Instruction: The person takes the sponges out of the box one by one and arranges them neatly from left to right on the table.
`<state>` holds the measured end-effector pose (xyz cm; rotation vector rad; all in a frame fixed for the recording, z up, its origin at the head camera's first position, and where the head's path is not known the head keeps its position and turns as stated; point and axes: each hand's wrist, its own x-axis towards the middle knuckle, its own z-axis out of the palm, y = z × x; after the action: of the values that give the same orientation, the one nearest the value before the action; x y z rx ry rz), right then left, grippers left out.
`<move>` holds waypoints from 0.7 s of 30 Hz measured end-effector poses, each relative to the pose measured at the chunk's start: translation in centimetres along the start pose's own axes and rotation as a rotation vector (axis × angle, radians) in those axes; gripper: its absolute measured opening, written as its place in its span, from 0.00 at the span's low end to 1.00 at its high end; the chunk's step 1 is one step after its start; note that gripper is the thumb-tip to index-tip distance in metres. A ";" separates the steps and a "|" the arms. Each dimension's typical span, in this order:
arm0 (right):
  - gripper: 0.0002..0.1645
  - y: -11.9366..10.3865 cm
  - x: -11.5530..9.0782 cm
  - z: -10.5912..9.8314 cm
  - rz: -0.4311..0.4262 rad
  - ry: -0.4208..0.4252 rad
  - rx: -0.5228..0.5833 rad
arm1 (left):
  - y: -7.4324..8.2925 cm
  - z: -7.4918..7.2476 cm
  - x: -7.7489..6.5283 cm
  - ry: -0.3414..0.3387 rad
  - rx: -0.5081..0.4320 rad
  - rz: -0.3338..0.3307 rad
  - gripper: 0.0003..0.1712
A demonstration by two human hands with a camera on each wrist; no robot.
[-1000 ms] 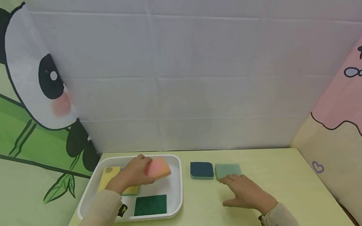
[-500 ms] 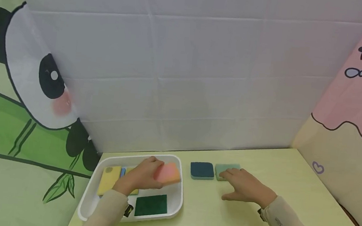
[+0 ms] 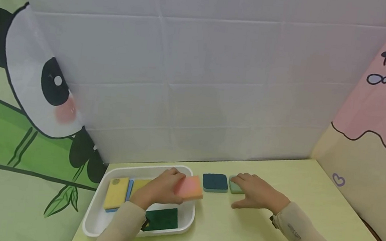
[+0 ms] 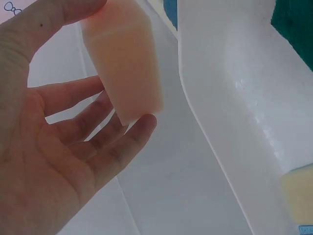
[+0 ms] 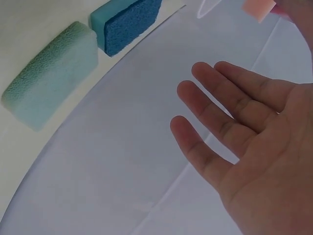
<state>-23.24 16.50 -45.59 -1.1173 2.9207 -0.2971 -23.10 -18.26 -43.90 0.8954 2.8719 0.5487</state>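
My left hand (image 3: 163,187) grips a pink and orange sponge (image 3: 189,187) above the right rim of the white tray (image 3: 191,214). In the left wrist view, thumb and fingers pinch that sponge (image 4: 127,73) by its sides. Over the table, my right hand (image 3: 259,193) hovers with its fingers spread and nothing in them. It partly covers a pale green sponge (image 3: 234,187) in the head view; the right wrist view shows the pale green sponge (image 5: 54,73) apart from the fingers. Left of it lies a dark blue sponge (image 3: 215,181) with a lighter underside.
Inside the tray are a yellow sponge (image 3: 116,193) with a blue layer, another yellow one (image 3: 140,185) partly behind the left hand, and a dark green scouring pad (image 3: 163,218). A white sheet (image 3: 218,80) hangs behind the pale yellow table (image 3: 279,172).
My left hand has carried the pink and orange sponge rightward from over the tray to its right rim. My right hand has shifted slightly up and left, covering more of the pale green sponge.
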 end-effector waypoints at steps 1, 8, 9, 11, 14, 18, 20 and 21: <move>0.50 -0.1 0.1 -0.1 -0.001 -0.001 -0.002 | 0.2 0.1 0.1 -0.003 -0.005 0.001 0.39; 0.52 -0.7 1.0 -0.4 -0.002 -0.014 0.014 | 1.1 0.6 0.8 -0.017 0.002 0.029 0.37; 0.52 -0.8 1.1 -0.4 -0.003 -0.014 0.017 | 1.2 0.7 0.9 -0.018 0.013 0.035 0.37; 0.52 -0.9 1.3 -0.4 -0.013 -0.007 0.017 | 1.5 0.9 1.1 -0.020 0.032 0.051 0.38; 0.52 -1.1 1.7 -0.4 -0.027 0.003 0.006 | 1.9 1.1 1.4 -0.017 0.059 0.071 0.39; 0.54 -1.3 2.1 -0.5 -0.023 0.000 0.006 | 2.4 1.3 1.8 -0.017 0.070 0.072 0.39; 0.55 -1.4 2.2 -0.5 -0.010 -0.012 0.019 | 2.6 1.4 1.9 -0.023 0.067 0.064 0.39; 0.56 -1.5 2.3 -0.4 -0.005 -0.016 0.030 | 2.6 1.5 2.0 -0.028 0.065 0.058 0.39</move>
<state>-23.98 14.00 -44.75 -1.1174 2.8901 -0.3295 -23.05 -14.63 -44.33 0.9911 2.8620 0.4459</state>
